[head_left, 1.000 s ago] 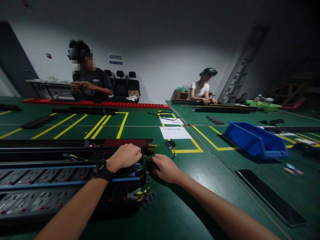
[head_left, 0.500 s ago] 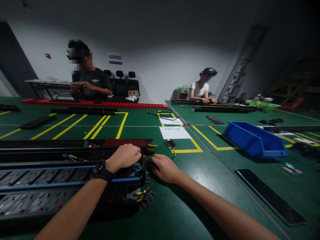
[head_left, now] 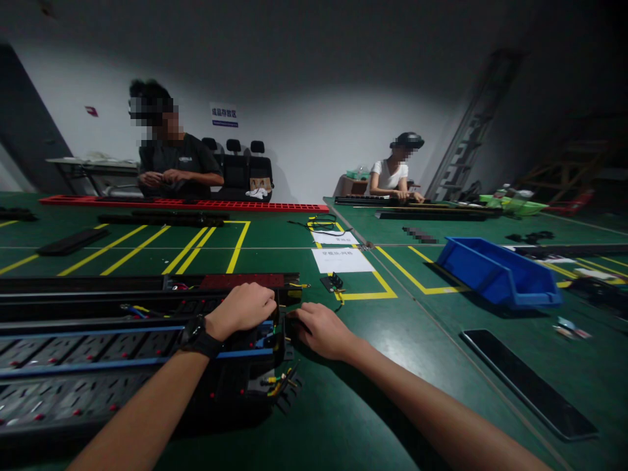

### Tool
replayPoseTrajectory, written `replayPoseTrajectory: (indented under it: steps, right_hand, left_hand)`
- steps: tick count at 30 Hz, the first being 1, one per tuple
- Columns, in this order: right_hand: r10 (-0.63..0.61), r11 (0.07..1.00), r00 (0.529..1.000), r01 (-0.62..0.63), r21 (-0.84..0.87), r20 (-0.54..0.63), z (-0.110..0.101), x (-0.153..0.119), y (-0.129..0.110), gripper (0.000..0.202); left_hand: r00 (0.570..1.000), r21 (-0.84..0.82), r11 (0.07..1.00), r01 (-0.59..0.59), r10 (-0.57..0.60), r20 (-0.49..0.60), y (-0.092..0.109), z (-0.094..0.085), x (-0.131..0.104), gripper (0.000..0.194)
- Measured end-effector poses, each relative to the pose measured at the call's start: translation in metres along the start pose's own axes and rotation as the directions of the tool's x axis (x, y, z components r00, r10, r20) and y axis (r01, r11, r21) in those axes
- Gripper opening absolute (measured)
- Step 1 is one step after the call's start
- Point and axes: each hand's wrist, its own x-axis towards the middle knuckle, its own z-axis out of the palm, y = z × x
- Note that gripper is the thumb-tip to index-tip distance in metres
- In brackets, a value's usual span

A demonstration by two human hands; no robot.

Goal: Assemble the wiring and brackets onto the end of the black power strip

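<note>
Long black power strips (head_left: 132,347) with rows of sockets, red dots and blue edges lie side by side at the lower left. My left hand (head_left: 243,307), a black watch on its wrist, rests with curled fingers over the right end of one power strip. Just right of that end is my right hand (head_left: 321,330), its fingers bent in against the dark end piece (head_left: 281,330). What its fingertips hold, if anything, is hidden. Coloured wires and a dark end bracket (head_left: 287,386) stick out of the nearest strip.
A blue bin (head_left: 500,275) and a dark flat slab (head_left: 530,383) lie to the right. Paper labels (head_left: 343,260) and a small wired part (head_left: 336,282) sit ahead. Across the green table, two people work near a red rail (head_left: 181,204).
My hands keep almost the same place and pose at the strip's end. The co-worker at the far left has lowered their hands slightly. The view has shifted very little.
</note>
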Motion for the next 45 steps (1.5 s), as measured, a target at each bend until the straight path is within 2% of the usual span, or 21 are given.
replayPoseTrajectory:
  steps: [12, 21, 27, 31, 34, 36, 37, 39, 41, 43, 45]
  right_hand:
    - [-0.015, 1.000, 1.000, 0.016, 0.023, -0.010, 0.001, 0.000, 0.002, 0.020]
    - [-0.007, 1.000, 1.000, 0.006, 0.011, 0.009, -0.001, 0.001, 0.001, 0.020]
    - [-0.007, 1.000, 1.000, 0.007, -0.030, -0.003, -0.002, 0.001, -0.003, 0.020]
    - [-0.015, 0.990, 0.999, 0.008, -0.142, -0.046, -0.009, 0.001, 0.000, 0.010]
    - [0.104, 0.966, 0.976, -0.146, -0.216, -0.192, -0.030, 0.001, 0.016, 0.019]
    - [0.266, 0.919, 0.917, -0.334, -0.211, -0.297, -0.048, 0.001, 0.031, 0.021]
    - [0.344, 0.883, 0.885, -0.418, -0.213, -0.313, -0.055, 0.001, 0.039, 0.021]
    - [0.462, 0.820, 0.848, -0.519, -0.239, -0.259, -0.064, -0.001, 0.054, 0.021]
    - [0.532, 0.780, 0.827, -0.562, -0.276, -0.180, -0.064, -0.003, 0.066, 0.024]
    - [0.554, 0.782, 0.825, -0.562, -0.271, -0.112, -0.057, -0.006, 0.073, 0.023]
    - [0.522, 0.827, 0.851, -0.522, -0.208, -0.062, -0.049, -0.009, 0.077, 0.020]
  left_hand:
    - [0.999, -0.005, 1.000, -0.007, 0.007, -0.034, -0.003, 0.006, 0.002, 0.033]
    - [1.000, 0.020, 1.000, -0.012, 0.012, -0.015, -0.002, 0.004, 0.001, 0.036]
    - [1.000, 0.013, 1.000, 0.005, -0.005, 0.007, 0.001, -0.001, 0.000, 0.035]
    - [1.000, 0.017, 1.000, 0.010, -0.010, 0.006, 0.000, 0.000, 0.001, 0.036]
    - [1.000, 0.028, 1.000, -0.011, 0.011, 0.002, -0.001, 0.002, 0.002, 0.038]
    - [1.000, 0.031, 0.999, -0.024, 0.025, -0.006, -0.002, 0.003, 0.002, 0.039]
    - [1.000, 0.032, 0.999, -0.029, 0.029, -0.009, -0.002, 0.003, 0.002, 0.039]
    - [1.000, 0.030, 0.999, -0.029, 0.029, -0.011, -0.002, 0.003, 0.001, 0.039]
    - [1.000, 0.023, 0.999, -0.027, 0.027, -0.008, -0.002, 0.003, 0.001, 0.039]
    - [1.000, 0.017, 1.000, -0.023, 0.023, -0.006, -0.002, 0.003, 0.001, 0.039]
    - [1.000, 0.017, 1.000, -0.021, 0.021, -0.004, -0.001, 0.002, 0.001, 0.040]
